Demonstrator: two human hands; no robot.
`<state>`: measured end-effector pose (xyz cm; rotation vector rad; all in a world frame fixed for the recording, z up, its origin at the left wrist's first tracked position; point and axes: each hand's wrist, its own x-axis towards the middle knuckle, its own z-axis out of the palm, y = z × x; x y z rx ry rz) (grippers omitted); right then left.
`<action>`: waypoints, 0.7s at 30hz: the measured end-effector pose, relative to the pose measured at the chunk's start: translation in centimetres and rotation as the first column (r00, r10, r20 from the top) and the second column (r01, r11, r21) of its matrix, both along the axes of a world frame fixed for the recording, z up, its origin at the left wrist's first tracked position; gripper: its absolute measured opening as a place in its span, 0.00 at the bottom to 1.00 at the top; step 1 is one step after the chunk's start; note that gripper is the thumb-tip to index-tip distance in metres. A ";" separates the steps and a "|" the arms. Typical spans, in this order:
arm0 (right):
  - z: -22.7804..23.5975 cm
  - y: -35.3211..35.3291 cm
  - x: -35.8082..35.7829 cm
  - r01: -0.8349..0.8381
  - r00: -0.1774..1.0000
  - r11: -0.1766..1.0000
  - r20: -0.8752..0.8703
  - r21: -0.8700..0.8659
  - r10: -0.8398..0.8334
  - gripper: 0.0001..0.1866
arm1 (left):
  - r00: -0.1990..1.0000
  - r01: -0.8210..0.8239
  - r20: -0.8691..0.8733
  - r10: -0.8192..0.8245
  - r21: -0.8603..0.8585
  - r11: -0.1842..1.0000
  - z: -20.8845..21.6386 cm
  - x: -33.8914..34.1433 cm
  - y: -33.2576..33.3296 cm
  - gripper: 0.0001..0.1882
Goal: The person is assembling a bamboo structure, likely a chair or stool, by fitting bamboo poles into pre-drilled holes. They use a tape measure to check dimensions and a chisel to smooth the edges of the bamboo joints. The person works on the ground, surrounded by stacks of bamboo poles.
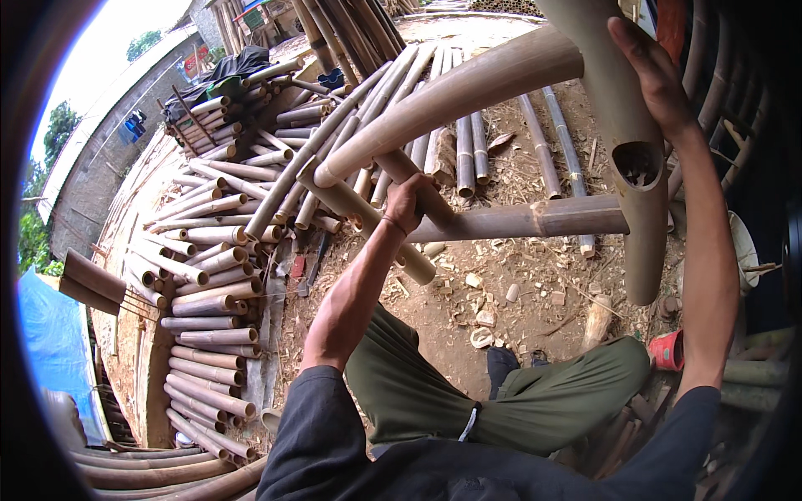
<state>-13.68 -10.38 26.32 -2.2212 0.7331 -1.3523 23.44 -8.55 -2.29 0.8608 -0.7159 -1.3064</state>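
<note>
A frame of joined bamboo poles (468,92) is held up before me, tilted over my lap. My left hand (405,203) is closed around a short crosspiece near where it meets a lower rail (535,220). At the right of the frame stands a thick bamboo post (614,100) with a dark cut hole in its side near the lower end. My right hand (656,83) rests against the outer side of that post, supporting it; part of its fingers is hidden. Another pole (351,204) crosses the frame's left end.
Stacks of cut bamboo (213,288) fill the left side. Longer poles (468,154) lie on the ground ahead. Wood chips and offcuts (484,317) litter the dirt by my feet. A red container (667,351) sits beside my right knee, and a blue tarp (54,334) hangs far left.
</note>
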 end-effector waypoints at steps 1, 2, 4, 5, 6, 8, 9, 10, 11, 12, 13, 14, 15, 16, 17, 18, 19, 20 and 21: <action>-0.2 -0.4 0.6 -0.023 0.998 1.000 -0.057 -0.016 0.022 0.31 | 1.000 0.005 -0.031 -0.005 0.021 1.000 -1.0 -0.2 -0.1 0.12; -0.3 -0.5 1.7 -0.034 0.996 0.999 -0.089 -0.043 0.030 0.32 | 1.000 0.013 -0.020 -0.013 0.034 0.999 -1.3 -0.4 -0.4 0.13; 0.2 -0.4 3.4 -0.017 0.992 0.999 -0.128 -0.031 0.013 0.28 | 1.000 0.029 0.006 -0.029 0.059 0.998 -1.6 -0.4 -0.9 0.15; 0.7 0.1 4.6 -0.016 0.994 0.998 -0.106 0.054 0.022 0.36 | 0.981 -0.058 0.191 0.035 0.115 0.992 -1.1 -0.4 -0.8 0.17; 1.2 0.5 6.3 -0.021 0.996 0.990 -0.082 0.138 0.032 0.43 | 0.923 -0.155 0.375 0.088 0.152 0.976 -0.3 0.0 -1.1 0.20; 2.5 1.4 9.8 0.082 0.995 0.977 -0.079 0.197 -0.067 0.48 | 0.538 -0.176 0.834 -0.119 0.249 0.952 2.6 3.0 -1.7 0.31; 2.9 1.8 11.8 0.184 0.981 0.967 -0.098 0.179 -0.169 0.45 | 0.271 -0.185 0.950 -0.156 0.210 0.960 2.7 5.4 -1.8 0.40; 2.8 0.9 11.7 0.345 0.934 0.928 -0.150 0.141 -0.324 0.41 | 0.207 -0.262 0.978 0.034 0.022 0.965 4.1 1.7 -1.4 0.41; 2.6 -0.9 11.4 0.437 0.882 0.899 -0.198 0.010 -0.427 0.39 | 0.129 -0.326 0.967 0.219 -0.167 0.930 7.8 -2.6 0.9 0.43; 2.6 -2.9 12.2 0.487 0.839 0.866 -0.213 -0.114 -0.500 0.38 | 0.434 -0.143 0.879 0.199 -0.151 0.978 12.1 -3.5 4.0 0.44; 2.7 -3.8 13.2 0.519 0.795 0.822 -0.221 -0.234 -0.565 0.36 | 0.691 0.038 0.715 0.105 -0.181 0.983 16.0 -4.1 7.2 0.44; 3.1 -2.8 14.6 0.423 0.856 0.892 -0.252 -0.161 -0.451 0.36 | 0.695 0.108 0.716 0.071 -0.201 0.974 19.1 -4.9 10.4 0.43; 3.7 -1.0 16.0 0.315 0.906 0.946 -0.272 -0.080 -0.324 0.36 | 0.694 0.174 0.719 0.037 -0.216 0.961 21.5 -5.5 13.0 0.43; 4.6 0.8 17.0 0.211 0.938 0.978 -0.279 -0.010 -0.205 0.36 | 0.688 0.221 0.726 0.016 -0.230 0.948 24.0 -6.2 14.8 0.42; 4.9 1.5 17.2 0.310 0.911 0.951 -0.281 -0.016 -0.301 0.36 | 0.691 0.287 0.722 -0.016 -0.255 0.923 25.5 -7.3 15.3 0.42; 4.9 2.3 17.1 0.303 0.916 0.953 -0.270 -0.021 -0.297 0.36 | 0.565 0.275 0.824 0.031 -0.224 0.935 26.5 -7.1 15.0 0.39; 3.4 2.4 18.5 0.240 0.945 0.970 -0.232 0.019 -0.230 0.35 | 0.536 0.248 0.840 -0.083 -0.063 0.967 27.8 -5.6 15.7 0.37; 2.4 2.3 18.8 0.153 0.987 0.988 -0.042 -0.024 -0.154 0.33 | 0.522 0.200 0.852 -0.032 -0.086 0.976 27.6 -3.9 15.7 0.36; 1.7 1.8 18.2 -0.052 0.996 0.997 0.071 -0.061 0.056 0.30 | 0.507 0.152 0.862 0.019 -0.111 0.982 27.3 -2.2 15.6 0.35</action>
